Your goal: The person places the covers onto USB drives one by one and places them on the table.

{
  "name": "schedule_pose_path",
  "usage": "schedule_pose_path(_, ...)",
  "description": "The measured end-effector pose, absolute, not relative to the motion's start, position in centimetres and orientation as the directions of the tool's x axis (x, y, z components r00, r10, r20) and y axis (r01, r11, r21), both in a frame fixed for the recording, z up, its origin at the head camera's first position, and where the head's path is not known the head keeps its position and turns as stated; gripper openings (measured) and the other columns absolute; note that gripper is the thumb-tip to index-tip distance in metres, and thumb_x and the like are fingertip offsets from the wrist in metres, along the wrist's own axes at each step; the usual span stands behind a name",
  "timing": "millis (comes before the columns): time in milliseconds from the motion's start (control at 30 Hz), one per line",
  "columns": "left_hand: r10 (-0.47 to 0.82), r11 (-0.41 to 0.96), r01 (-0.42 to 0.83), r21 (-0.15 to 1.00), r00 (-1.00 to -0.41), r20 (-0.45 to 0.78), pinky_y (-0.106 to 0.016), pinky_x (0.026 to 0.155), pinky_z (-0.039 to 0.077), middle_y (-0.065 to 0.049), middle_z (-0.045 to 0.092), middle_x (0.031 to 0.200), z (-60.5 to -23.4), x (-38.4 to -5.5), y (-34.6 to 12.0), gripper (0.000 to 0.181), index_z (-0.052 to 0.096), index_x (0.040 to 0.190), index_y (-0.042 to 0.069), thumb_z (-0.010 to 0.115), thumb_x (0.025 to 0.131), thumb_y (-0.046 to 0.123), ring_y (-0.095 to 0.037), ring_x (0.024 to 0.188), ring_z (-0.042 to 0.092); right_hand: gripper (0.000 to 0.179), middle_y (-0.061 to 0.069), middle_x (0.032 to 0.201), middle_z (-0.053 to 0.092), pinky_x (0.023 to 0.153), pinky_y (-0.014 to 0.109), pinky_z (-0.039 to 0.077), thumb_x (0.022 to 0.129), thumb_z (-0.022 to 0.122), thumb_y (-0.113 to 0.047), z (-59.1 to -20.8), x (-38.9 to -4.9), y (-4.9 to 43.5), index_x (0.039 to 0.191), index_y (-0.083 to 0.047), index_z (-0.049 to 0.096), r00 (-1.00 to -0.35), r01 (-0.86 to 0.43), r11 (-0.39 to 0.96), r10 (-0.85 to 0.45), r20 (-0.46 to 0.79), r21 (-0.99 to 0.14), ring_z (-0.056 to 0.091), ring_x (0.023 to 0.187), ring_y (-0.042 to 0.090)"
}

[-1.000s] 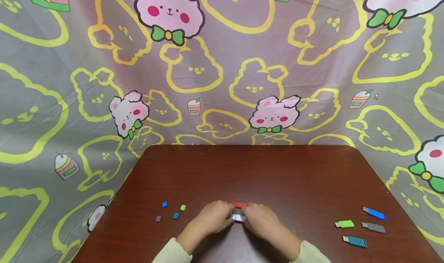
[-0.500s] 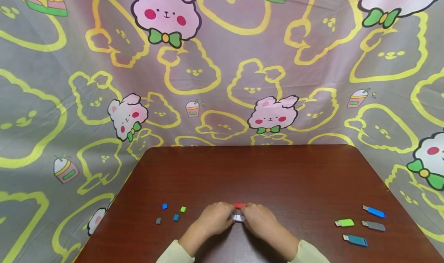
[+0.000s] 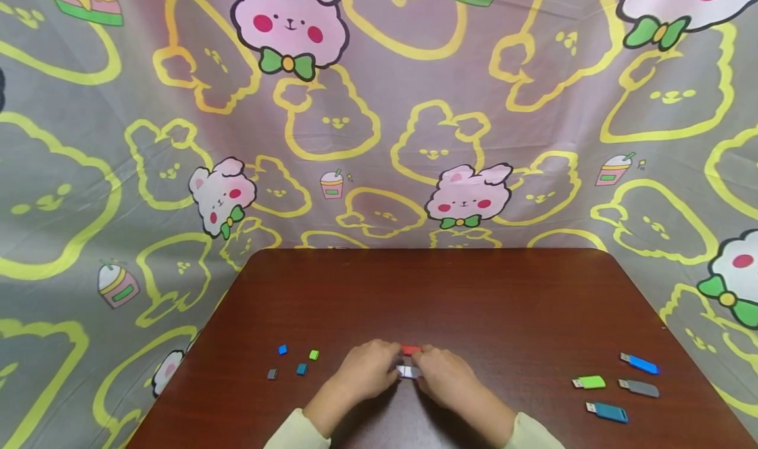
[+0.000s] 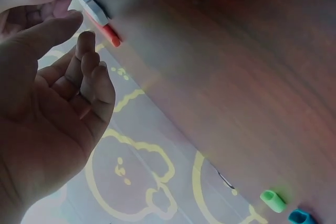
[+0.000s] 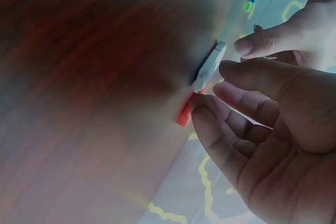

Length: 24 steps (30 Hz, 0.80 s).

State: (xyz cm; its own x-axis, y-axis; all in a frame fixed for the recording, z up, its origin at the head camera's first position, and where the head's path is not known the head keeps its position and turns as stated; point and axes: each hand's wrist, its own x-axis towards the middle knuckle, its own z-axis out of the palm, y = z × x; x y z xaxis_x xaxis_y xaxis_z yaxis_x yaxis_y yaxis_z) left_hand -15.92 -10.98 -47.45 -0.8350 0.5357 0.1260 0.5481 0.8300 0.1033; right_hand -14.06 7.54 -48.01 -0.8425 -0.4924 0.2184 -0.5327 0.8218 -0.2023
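Observation:
A white USB stick [image 3: 408, 372], with a seam across it, lies on the table between my two hands. Just beyond it is a red stick [image 3: 411, 350] of similar size. My left hand [image 3: 370, 370] is at their left ends, fingers loosely bent. At the right ends is my right hand [image 3: 444, 375], thumb and fingertips close to both sticks. In the left wrist view, the white stick [image 4: 89, 3] and red stick [image 4: 112, 35] show past the fingertips, outside the hand's grip. The right wrist view has the thumb beside the white stick [image 5: 211, 66] and a fingertip right at the red stick [image 5: 184, 114].
Several small caps lie at left: blue [image 3: 282, 349], lime [image 3: 314, 355], teal [image 3: 302, 369] and grey [image 3: 272, 374]. Uncapped USB sticks lie at right: blue [image 3: 642, 364], lime [image 3: 591, 382], grey [image 3: 639, 388] and teal [image 3: 608, 412]. A patterned cloth [image 3: 385, 153] surrounds the table [image 3: 426, 291].
Both hands stay nearly in place around the white and red sticks. The seam on the white stick shows more plainly now. The head view has shifted slightly.

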Motion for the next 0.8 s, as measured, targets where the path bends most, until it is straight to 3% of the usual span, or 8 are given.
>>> schedule_pose_path(233,0.534,0.830,0.551,0.091,-0.831,0.159,-0.032,0.064,0.052,0.006,0.066,0.088,-47.2,-16.2,-11.4,0.028,0.071,0.102,0.016,0.082,0.081,0.032,-0.013,0.084,0.061,0.022,-0.001,0.078,0.057,0.055,0.036,0.051,0.071,0.083,-0.017,-47.5,-14.1,8.1,0.084,-0.012,0.065,-0.811,-0.563,0.814,-0.509,0.290,-0.146,0.061,0.069,0.021)
schedule_pose_path(533,0.493,0.845,0.522,0.117,-0.844,0.211,-0.038,0.086,0.052,0.000,0.071,0.109,-46.6,-16.6,-13.1,0.041,0.069,0.119,0.014,0.078,0.086,0.037,-0.019,0.102,0.063,0.042,0.005,0.103,0.065,0.070,0.041,0.057,0.076,0.085,-0.023,-47.1,-14.3,10.3,0.110,-0.009,0.066,-0.836,-0.521,0.838,-0.464,0.294,-0.161,0.065,0.091,0.026)
schedule_pose_path(800,0.464,0.857,0.499,0.128,-0.856,0.228,-0.040,0.086,0.052,0.001,0.071,0.109,-46.7,-16.8,-14.5,0.040,0.071,0.116,0.015,0.079,0.085,0.037,-0.020,0.102,0.062,0.049,0.009,0.113,0.066,0.080,0.045,0.058,0.077,0.084,-0.021,-47.2,-14.1,12.1,0.120,-0.006,0.065,-0.857,-0.492,0.849,-0.433,0.281,-0.192,0.065,0.102,0.030)
